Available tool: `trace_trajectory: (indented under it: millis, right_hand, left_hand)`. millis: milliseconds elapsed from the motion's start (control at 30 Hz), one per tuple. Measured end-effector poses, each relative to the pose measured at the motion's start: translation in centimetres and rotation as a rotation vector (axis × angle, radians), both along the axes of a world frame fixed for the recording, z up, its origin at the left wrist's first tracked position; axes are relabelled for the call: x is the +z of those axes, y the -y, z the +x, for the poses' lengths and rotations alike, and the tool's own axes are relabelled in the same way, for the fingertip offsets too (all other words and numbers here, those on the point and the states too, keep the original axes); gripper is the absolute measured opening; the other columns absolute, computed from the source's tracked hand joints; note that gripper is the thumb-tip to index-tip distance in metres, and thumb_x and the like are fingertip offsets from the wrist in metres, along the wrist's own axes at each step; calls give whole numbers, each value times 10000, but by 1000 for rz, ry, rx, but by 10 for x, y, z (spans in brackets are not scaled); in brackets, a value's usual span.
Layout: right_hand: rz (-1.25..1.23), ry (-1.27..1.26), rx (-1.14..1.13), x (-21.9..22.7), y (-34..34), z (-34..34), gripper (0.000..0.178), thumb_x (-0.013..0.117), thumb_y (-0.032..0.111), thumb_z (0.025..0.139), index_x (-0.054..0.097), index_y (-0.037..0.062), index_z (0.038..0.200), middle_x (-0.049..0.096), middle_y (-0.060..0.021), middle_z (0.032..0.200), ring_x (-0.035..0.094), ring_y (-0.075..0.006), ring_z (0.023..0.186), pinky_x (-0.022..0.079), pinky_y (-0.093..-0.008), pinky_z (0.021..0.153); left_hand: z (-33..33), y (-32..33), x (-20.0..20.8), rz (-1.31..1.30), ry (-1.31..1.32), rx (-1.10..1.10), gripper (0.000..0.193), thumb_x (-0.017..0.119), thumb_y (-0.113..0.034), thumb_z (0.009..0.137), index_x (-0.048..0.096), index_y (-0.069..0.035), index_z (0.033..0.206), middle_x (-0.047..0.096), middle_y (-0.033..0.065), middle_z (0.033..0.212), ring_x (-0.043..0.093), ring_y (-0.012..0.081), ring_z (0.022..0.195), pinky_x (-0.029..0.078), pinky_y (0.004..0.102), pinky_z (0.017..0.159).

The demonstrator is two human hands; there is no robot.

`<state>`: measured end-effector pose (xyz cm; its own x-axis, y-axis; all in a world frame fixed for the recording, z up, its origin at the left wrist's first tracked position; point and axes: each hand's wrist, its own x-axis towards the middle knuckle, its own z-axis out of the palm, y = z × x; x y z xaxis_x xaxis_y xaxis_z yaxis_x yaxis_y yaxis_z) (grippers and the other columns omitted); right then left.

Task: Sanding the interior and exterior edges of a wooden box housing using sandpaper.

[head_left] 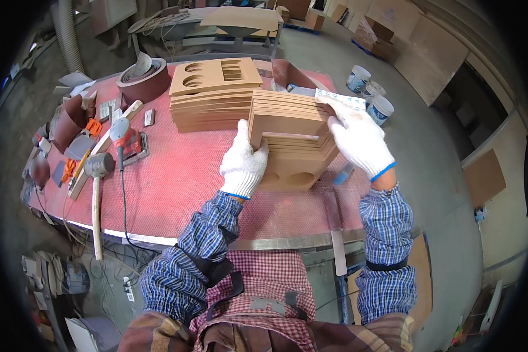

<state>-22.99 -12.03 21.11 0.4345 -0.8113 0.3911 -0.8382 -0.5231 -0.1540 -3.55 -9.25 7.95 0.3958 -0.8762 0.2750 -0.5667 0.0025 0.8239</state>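
A stack of brown fibreboard panels (288,102) with rectangular and round cut-outs stands on edge on the red work table (176,188). My left hand (244,161), in a white knitted glove, grips the stack's left side, thumb pointing up along it. At the upper right corner my right hand (361,138), gloved too, is closed on a sheet of sandpaper (349,101) whose white printed back shows. The sheet lies against the panels' top right edge. My right fingertips are partly hidden behind it and the stack. Behind stands a second pile of like panels (208,105), lying flat.
Left on the table are a red-grey power sander (123,135) with a cord, a mallet (98,167), a roll of abrasive belt (144,79) and orange clamps (68,169). A flat blade-like strip (336,234) overhangs the front edge. Tubs (381,108) stand beyond the right edge.
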Motion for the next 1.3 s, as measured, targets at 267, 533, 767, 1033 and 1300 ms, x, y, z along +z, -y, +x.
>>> trace_trajectory:
  millis: [267,533,767,1033,1300]
  right_hand:
    - [167,-141,-73,27,9,-4,462,434,263,902,548,158,1336,593,-174,1264,558,-337,1166,447,-406,989]
    - [96,-143,-64,15,10,-8,458,447,269,902,552,140,1329,606,-176,1240,572,-338,1142,457,-405,970]
    - [85,-64,-80,11,5,-13,422,480,254,888,586,159,1286,616,-131,1244,569,-325,1147,458,-398,973]
    - [16,-82,-96,10,-3,-10,372,489,210,892,605,127,1235,617,-135,1245,563,-327,1157,451,-403,984]
    - [20,-2,17,11,-7,-3,356,505,163,887,613,113,1223,609,-149,1262,557,-339,1165,441,-407,994]
  left_hand:
    - [0,-16,2,-174,-127,-60,428,599,-172,910,437,-125,1303,691,175,923,693,364,841,560,410,684]
    - [64,-57,-17,-232,-256,86,184,609,-167,923,616,-39,1056,705,105,865,648,137,733,528,304,704]
    - [182,-82,-15,-303,-547,227,251,624,-247,894,648,-25,1010,681,46,851,606,127,763,474,278,738]
    - [210,-13,3,-142,-144,401,299,598,-288,810,633,-31,958,667,76,787,602,191,718,456,336,695]
    - [217,85,-19,-203,-159,125,409,600,-366,809,625,12,964,670,170,810,642,303,784,483,364,774]
